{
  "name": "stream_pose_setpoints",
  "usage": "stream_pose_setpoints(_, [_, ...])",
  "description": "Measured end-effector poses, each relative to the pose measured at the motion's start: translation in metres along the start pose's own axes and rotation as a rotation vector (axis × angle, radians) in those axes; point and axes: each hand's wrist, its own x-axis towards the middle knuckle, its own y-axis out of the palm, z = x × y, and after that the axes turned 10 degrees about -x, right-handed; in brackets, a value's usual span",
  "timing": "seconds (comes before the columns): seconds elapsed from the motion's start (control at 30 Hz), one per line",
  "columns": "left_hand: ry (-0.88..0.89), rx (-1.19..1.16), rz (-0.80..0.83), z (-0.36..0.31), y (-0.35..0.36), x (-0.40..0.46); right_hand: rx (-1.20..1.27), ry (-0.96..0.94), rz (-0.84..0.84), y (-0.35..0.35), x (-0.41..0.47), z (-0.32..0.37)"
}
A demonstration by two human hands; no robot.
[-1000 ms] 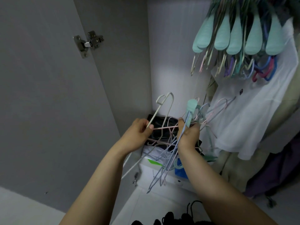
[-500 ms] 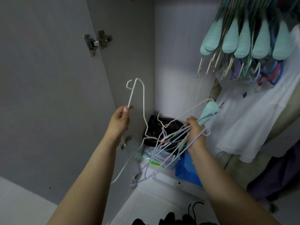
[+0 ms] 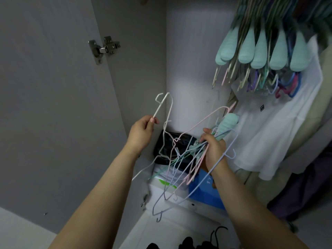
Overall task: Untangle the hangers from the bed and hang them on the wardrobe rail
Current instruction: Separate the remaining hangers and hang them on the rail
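Observation:
My left hand (image 3: 142,133) pinches a white wire hanger (image 3: 167,123) by its end and holds it raised in front of the wardrobe's inner wall. Its lower part still crosses a tangled bundle of hangers (image 3: 186,164) in pink, blue, green and mint. My right hand (image 3: 214,150) grips that bundle at its top, with a mint padded hanger (image 3: 227,125) sticking up past the fingers. Several hangers (image 3: 260,56) with mint padded ends hang at the upper right; the rail itself is out of view.
The grey wardrobe door (image 3: 53,105) with a metal hinge (image 3: 104,49) stands open at the left. A white T-shirt (image 3: 280,123) hangs at the right. On the wardrobe floor lie a black bag (image 3: 164,142), a white box (image 3: 167,187) and a blue box (image 3: 203,191).
My left hand has pulled the white hanger up and to the left, away from the bundle. My right hand has tilted the bundle so its lower ends swing leftward.

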Motion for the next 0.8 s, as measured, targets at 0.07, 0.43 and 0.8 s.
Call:
stream_pose_setpoints(0.07, [0.028,0.097,0.027,-0.007,0.003,0.005,-0.03,-0.017,0.041,0.003,-0.006,0.0])
stream_pose_setpoints(0.43, [-0.09,0.305,0.256,-0.036,0.023,0.03,-0.388,-0.29,0.304,0.013,-0.027,-0.003])
stream_pose_setpoints(0.8, [-0.372,-0.219,0.335,-0.035,-0.026,0.051,-0.541,-0.155,0.247,-0.009,-0.005,-0.017])
